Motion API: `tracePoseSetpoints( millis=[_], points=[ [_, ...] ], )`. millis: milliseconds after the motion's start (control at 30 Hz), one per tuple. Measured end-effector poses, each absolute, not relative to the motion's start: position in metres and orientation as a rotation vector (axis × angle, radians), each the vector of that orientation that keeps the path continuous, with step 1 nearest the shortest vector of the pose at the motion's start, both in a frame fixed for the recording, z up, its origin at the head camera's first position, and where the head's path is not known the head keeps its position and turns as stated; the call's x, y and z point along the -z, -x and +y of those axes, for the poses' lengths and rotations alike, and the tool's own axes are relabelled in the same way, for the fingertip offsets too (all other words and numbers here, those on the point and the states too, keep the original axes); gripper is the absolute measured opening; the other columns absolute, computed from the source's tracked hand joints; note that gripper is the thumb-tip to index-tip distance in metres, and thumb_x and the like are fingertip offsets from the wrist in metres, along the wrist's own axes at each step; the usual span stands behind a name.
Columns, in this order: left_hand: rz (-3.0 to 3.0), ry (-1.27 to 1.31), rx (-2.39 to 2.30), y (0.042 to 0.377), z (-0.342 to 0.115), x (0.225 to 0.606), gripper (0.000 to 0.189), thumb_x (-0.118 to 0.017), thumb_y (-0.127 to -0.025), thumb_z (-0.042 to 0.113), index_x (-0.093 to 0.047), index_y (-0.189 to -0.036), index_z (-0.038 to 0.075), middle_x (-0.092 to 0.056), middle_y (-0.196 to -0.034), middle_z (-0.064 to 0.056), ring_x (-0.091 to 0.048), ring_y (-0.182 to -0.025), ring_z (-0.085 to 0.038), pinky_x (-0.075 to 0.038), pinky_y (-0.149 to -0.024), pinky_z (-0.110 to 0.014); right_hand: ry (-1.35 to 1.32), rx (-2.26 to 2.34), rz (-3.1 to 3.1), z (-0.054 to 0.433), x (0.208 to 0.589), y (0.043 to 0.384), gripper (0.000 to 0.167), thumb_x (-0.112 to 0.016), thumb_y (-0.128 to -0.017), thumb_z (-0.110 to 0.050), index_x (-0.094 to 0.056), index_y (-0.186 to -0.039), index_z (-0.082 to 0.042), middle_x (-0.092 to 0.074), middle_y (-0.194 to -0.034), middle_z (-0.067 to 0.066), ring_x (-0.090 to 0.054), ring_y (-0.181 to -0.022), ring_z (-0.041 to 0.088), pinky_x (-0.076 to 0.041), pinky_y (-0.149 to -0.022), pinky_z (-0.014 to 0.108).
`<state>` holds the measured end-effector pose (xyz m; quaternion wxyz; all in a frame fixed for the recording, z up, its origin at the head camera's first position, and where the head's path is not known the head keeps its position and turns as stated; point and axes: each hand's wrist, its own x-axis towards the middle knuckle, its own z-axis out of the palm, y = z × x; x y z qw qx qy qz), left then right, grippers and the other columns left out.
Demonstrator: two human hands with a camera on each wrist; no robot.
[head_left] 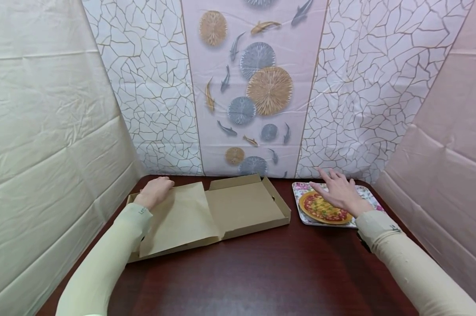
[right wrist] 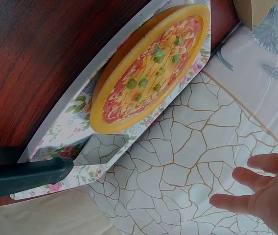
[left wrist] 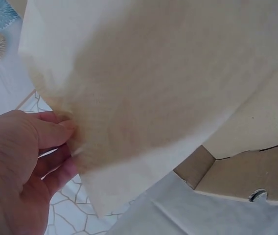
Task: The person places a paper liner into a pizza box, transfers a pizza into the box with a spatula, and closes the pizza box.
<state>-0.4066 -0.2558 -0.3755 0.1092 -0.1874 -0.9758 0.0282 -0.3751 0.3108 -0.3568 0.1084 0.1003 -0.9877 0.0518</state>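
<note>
My left hand pinches the edge of a sheet of brown paper between thumb and fingers. The paper spreads over the left half of an open cardboard pizza box, with one corner hanging free in the left wrist view. On the right, my right hand is held with fingers spread, overlapping a pizza in the head view. Those fingers hold nothing. The pizza, with green toppings, lies on a floral tray. A dark green handle crosses the tray's end.
The dark red-brown table carries the box on the left and the tray on the right. A patterned cloth wall rises behind the table. Plain cloth walls close in both sides.
</note>
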Motion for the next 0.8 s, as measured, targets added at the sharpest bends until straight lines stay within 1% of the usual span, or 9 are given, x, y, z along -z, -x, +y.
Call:
tracePoseSetpoints(
  millis=[133, 267, 533, 800],
  points=[
    [-2.846, 0.563, -0.136, 0.406, -0.259, 0.376, 0.022, -0.049, -0.089, -0.002, -0.067, -0.098, 0.005, -0.064, -0.100, -0.015, -0.060, -0.096, -0.035, -0.050, -0.081, -0.046, -0.298, -0.167, -2.924, 0.310, 0.356, 0.374, 0.081, -0.028, -0.096, -0.066, -0.019, -0.155, -0.011, -0.020, -0.154, 0.032, -0.021, -0.139, 0.052, -0.019, -0.101, 0.077],
    [-2.756, 0.608, -0.212, 0.405, -0.262, 0.377, 0.020, -0.050, -0.088, -0.004, -0.068, -0.091, 0.004, -0.063, -0.092, -0.016, -0.060, -0.089, -0.037, -0.051, -0.076, -0.048, -0.293, -0.189, -2.936, 0.309, 0.355, 0.372, 0.081, -0.028, -0.096, -0.066, -0.017, -0.155, -0.011, -0.018, -0.155, 0.032, -0.020, -0.139, 0.053, -0.018, -0.101, 0.077],
    [-2.699, 0.596, -0.297, 0.405, -0.264, 0.379, 0.019, -0.051, -0.089, -0.002, -0.067, -0.088, 0.007, -0.064, -0.092, -0.014, -0.059, -0.091, -0.035, -0.047, -0.083, -0.046, -0.297, -0.199, -2.959, 0.305, 0.353, 0.374, 0.081, -0.027, -0.096, -0.065, -0.013, -0.156, -0.012, -0.017, -0.155, 0.033, -0.018, -0.140, 0.053, -0.015, -0.103, 0.077],
    [-2.675, 0.558, -0.344, 0.403, -0.269, 0.380, 0.020, -0.050, -0.089, -0.001, -0.068, -0.086, 0.008, -0.063, -0.089, -0.013, -0.057, -0.090, -0.034, -0.045, -0.081, -0.046, -0.304, -0.188, -2.958, 0.302, 0.355, 0.375, 0.082, -0.028, -0.096, -0.066, -0.012, -0.155, -0.011, -0.020, -0.154, 0.033, -0.021, -0.138, 0.054, -0.019, -0.102, 0.077]
  ],
)
